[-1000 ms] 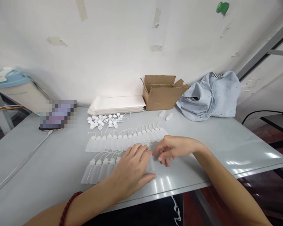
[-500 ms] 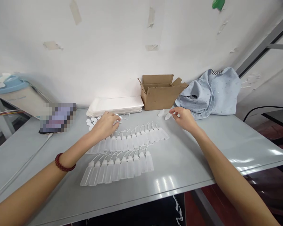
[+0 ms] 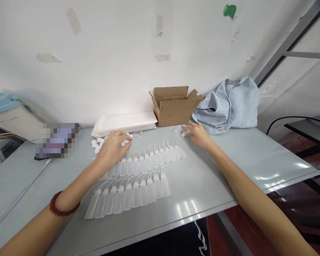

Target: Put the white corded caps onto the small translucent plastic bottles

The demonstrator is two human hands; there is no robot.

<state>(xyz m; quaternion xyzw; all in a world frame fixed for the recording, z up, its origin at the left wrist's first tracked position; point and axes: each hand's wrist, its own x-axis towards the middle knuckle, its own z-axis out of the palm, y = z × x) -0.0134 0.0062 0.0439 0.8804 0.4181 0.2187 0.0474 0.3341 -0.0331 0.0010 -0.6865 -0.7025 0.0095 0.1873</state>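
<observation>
Head view: left hand, fingers curled narrow, over white caps; farther right, a translucent piece, long axis slanting, visible end pointing near-left, lies at the right hand's narrowly bent fingertips. I cannot tell either grip.

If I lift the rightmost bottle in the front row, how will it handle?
The bottle is probably light and squeezable, as its translucent walls look like thin plastic. Its slender, curved tube will likely flex. Packed close beside its neighbour, it may nudge that one when moved.
</observation>
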